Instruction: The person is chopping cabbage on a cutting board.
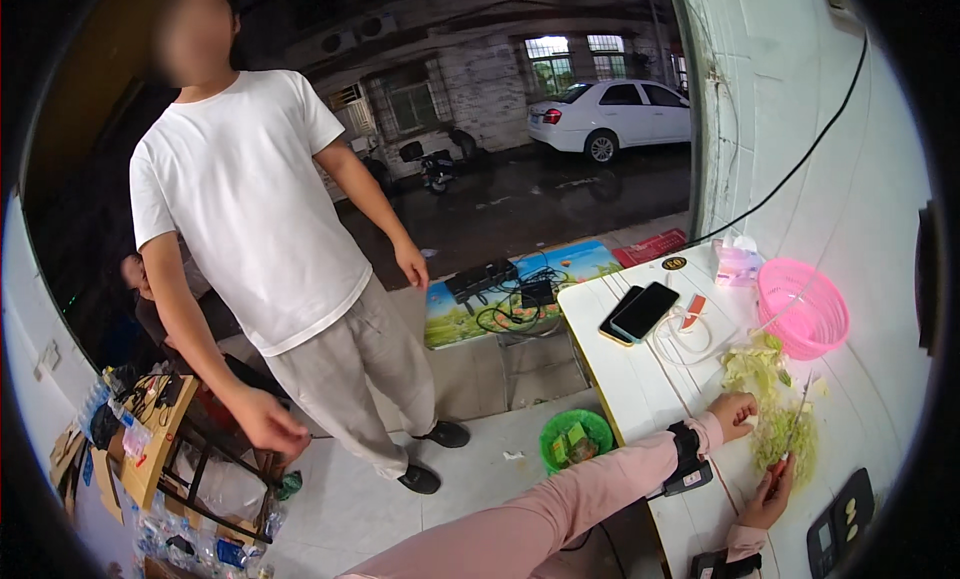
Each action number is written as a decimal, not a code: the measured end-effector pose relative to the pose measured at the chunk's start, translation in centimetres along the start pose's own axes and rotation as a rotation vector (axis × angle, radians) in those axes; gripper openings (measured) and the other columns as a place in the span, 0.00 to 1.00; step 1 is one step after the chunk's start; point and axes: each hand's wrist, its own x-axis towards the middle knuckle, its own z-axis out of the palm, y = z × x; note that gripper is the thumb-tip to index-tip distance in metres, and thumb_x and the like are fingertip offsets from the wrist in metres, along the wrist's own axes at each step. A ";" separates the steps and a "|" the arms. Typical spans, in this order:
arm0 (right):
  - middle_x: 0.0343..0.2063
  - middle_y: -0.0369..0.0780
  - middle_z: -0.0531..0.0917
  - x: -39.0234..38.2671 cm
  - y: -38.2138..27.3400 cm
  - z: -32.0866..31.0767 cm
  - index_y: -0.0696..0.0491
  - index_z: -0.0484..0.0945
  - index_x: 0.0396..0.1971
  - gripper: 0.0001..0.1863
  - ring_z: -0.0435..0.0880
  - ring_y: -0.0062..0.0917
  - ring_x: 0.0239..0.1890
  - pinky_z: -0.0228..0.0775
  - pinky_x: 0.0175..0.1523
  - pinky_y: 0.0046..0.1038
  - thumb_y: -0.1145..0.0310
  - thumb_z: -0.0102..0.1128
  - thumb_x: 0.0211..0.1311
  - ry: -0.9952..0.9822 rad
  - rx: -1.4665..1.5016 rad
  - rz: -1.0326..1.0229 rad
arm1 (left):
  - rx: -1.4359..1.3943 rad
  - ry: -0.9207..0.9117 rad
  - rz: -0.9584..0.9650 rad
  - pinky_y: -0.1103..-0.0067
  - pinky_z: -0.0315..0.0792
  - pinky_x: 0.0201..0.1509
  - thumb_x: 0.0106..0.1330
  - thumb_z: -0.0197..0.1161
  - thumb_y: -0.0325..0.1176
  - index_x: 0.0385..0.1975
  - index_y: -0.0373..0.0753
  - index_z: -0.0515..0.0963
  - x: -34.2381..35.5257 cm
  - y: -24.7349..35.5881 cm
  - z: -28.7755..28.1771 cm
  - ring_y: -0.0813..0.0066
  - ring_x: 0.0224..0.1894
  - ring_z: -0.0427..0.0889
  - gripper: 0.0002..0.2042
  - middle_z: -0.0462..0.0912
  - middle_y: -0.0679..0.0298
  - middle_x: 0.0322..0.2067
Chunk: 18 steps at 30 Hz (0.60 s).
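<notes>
Both pink-sleeved forearms reach onto the white table (607, 294). My left hand (733, 413) has curled fingers at the left side of chopped lettuce (780, 434); what they hold, if anything, is hidden. My right hand (772, 489) is closed on a knife (799, 416), its blade lying among the pale green shreds. Larger lettuce leaves (750, 364) are just above my hands. A pink plastic basket (830, 304) stands behind them against the wall. A black scale-like device (835, 529) with pale oval pieces lies right of my right hand.
Phones (645, 312), a white cable (670, 351) and a tissue pack (736, 261) share the table. A person in white (250, 209) stands left; another sits behind. A green bin (555, 429) is on the floor, cables (530, 294) on a colourful low table, clutter (150, 439) at left.
</notes>
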 end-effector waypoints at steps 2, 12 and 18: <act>0.52 0.43 0.72 -0.1 0.3 -0.7 0.59 0.60 0.64 0.24 0.74 0.27 0.48 0.63 0.57 0.26 0.76 0.44 0.67 -0.039 -0.016 0.076 | 0.001 0.004 0.011 0.82 0.68 0.25 0.48 0.65 0.22 0.30 0.36 0.72 0.0 0.4 0.3 0.80 0.22 0.70 0.11 0.71 0.65 0.23; 0.40 0.40 0.80 -0.4 -1.1 0.0 0.62 0.68 0.58 0.20 0.77 0.22 0.40 0.69 0.47 0.22 0.75 0.48 0.66 -0.001 -0.005 0.204 | 0.175 -0.105 0.092 0.78 0.72 0.29 0.50 0.68 0.27 0.33 0.37 0.75 0.2 0.8 -0.7 0.73 0.24 0.76 0.12 0.75 0.63 0.24; 0.39 0.43 0.79 0.0 -4.5 1.5 0.62 0.65 0.59 0.22 0.79 0.23 0.40 0.70 0.47 0.21 0.80 0.48 0.64 -0.017 0.035 0.148 | 0.220 -0.072 0.027 0.82 0.74 0.31 0.52 0.70 0.28 0.35 0.37 0.77 -0.7 2.3 -2.4 0.79 0.26 0.77 0.12 0.78 0.64 0.27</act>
